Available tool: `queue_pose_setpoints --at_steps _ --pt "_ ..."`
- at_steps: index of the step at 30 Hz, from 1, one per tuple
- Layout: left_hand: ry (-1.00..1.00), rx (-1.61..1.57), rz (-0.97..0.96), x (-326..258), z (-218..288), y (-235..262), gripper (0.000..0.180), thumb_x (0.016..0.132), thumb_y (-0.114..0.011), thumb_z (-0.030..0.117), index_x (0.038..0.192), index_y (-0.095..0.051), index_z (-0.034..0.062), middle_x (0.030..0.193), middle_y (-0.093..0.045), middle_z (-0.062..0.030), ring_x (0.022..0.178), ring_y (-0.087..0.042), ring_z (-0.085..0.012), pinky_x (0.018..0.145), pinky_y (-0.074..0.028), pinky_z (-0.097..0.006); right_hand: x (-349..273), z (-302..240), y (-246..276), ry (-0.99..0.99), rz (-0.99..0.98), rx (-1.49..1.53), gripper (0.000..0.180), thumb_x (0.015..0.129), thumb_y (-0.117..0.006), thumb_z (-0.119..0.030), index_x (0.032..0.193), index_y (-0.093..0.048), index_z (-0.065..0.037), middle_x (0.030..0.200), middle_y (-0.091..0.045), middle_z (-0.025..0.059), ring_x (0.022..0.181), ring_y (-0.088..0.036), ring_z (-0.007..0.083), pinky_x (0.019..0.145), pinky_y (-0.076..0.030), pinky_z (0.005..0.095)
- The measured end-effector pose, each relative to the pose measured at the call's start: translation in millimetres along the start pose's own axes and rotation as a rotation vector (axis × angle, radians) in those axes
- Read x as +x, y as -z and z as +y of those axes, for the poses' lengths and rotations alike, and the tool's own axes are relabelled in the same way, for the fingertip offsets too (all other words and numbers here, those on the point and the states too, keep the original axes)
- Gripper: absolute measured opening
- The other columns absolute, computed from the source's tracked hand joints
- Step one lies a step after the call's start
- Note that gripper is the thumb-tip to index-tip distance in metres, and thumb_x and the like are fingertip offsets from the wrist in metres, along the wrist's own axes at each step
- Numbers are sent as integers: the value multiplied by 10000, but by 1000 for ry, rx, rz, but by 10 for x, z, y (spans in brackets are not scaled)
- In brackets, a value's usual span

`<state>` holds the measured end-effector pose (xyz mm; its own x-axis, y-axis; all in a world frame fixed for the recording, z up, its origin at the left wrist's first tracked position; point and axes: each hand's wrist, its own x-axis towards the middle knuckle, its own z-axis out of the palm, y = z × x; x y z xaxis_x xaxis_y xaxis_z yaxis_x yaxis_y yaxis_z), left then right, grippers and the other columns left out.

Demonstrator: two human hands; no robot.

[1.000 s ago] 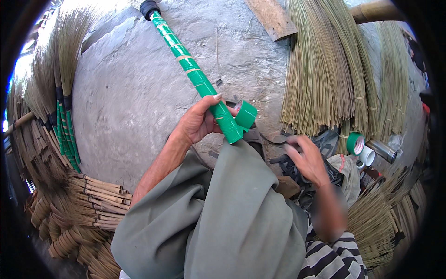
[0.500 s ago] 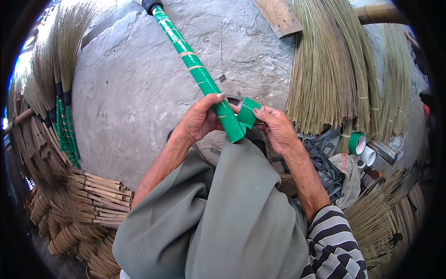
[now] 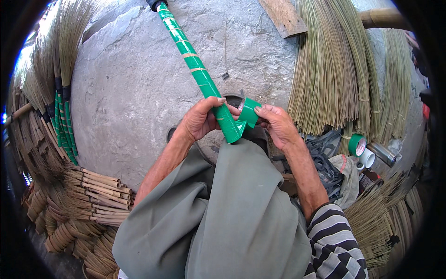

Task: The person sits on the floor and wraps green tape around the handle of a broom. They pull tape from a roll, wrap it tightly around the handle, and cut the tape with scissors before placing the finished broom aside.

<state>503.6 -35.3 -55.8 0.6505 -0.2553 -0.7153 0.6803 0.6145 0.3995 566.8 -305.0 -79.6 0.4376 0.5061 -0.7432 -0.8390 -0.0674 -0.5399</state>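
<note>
A broom handle wrapped in shiny green tape, with a few tan strips showing through, slants from the top of the view down to my knees. Near its lower end my left hand is closed round it, thumb on top. My right hand pinches a roll of green tape just right of the handle. A short, creased stretch of tape runs between the roll and the handle's end, which rests by the grey cloth over my lap. Fingers of my left hand reach behind the handle toward the roll.
Bundled broom straw lies at the upper right beside a wooden board. Another green tape roll, a white cup and a metal flask sit at the right. Bamboo sticks and finished brooms are at the left.
The lower end of the handle has shifted slightly left, and the tape between it and the roll looks more folded. Both hands keep their holds.
</note>
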Motion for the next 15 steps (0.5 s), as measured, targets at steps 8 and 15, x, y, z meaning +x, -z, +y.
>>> queue_pose_setpoints --at_steps 8,15 --pt "26 5 33 -103 -92 16 359 1009 -662 327 1169 -666 5 1251 -745 -258 1109 -765 -337 1004 -617 -537 23 -67 72 54 104 79 217 1014 -775 -335 973 -714 -131 899 -672 -43 806 -531 68 782 -408 264" --pt "-241 -175 546 92 111 -57 217 962 -716 177 1101 -625 38 897 -684 -94 736 -682 -232 700 -601 -422 -338 -428 -45 231 115 -388 261 1019 -770 -285 942 -687 -50 916 -650 20 828 -543 84 766 -457 309"
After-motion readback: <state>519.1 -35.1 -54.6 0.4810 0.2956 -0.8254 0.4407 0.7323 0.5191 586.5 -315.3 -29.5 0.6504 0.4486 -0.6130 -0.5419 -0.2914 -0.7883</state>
